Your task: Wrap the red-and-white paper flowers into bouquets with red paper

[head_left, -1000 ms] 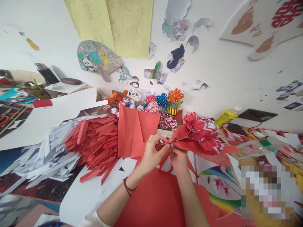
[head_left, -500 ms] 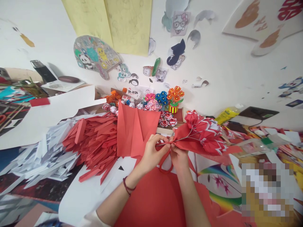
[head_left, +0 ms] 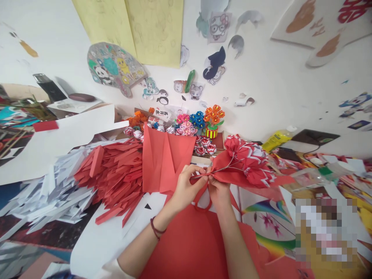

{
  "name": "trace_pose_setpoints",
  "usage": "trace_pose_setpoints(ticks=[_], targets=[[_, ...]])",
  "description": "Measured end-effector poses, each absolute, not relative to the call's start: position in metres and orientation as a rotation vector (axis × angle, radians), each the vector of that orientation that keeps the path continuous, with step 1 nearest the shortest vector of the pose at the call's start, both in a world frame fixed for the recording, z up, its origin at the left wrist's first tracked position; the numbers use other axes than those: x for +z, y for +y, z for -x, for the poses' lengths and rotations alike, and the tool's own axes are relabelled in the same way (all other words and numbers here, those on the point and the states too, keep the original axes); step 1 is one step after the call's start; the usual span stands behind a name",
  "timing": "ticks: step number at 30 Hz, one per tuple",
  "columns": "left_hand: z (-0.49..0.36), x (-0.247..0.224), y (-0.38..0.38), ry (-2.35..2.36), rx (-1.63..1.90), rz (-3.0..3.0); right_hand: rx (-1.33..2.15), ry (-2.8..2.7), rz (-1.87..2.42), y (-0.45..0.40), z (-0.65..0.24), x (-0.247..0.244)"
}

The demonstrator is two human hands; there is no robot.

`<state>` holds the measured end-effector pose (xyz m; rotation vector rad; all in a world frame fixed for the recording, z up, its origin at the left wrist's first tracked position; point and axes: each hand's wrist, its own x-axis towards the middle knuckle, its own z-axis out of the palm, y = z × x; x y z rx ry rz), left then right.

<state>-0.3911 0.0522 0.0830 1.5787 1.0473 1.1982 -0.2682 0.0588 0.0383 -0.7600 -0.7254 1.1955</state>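
Observation:
A bouquet of red-and-white folded paper flowers (head_left: 247,157) lies sideways, its heads to the right and its thin wire stems (head_left: 223,168) gathered toward the left. Red paper (head_left: 228,178) sits behind and under the stems. My left hand (head_left: 188,184) pinches the gathered stem end between thumb and fingers. Close beside it, my right hand (head_left: 218,189) is closed around the stems and the red paper just below the flowers. A red loop (head_left: 204,208) hangs below my fingers; whether it is ribbon or a handle I cannot tell.
Heaps of red paper strips (head_left: 112,174) and white paper strips (head_left: 55,192) lie at the left. A creased red sheet (head_left: 162,162) stands behind my left hand. Small craft flowers (head_left: 214,116) line the wall, with a yellow bottle (head_left: 277,139) to the right. Red paper (head_left: 186,244) covers the front.
The view has shifted very slightly, and the bouquet's heads sit a touch further left. Both hands keep nearly the same hold on the stems.

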Motion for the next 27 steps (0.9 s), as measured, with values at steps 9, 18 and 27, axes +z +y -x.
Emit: trace_pose_setpoints(ticks=[9, 18, 27], targets=[[0.391, 0.077, 0.055, 1.065, 1.163, -1.547, 1.132, -0.705, 0.8, 0.059, 0.271, 0.044], [0.4, 0.082, 0.054, 1.113, 1.237, -1.762, 1.025, -0.684, 0.833, 0.056, 0.271, 0.046], [0.394, 0.084, 0.044, 1.389, 1.419, -2.445, 1.015, -0.706, 0.837, 0.06, 0.271, 0.036]])
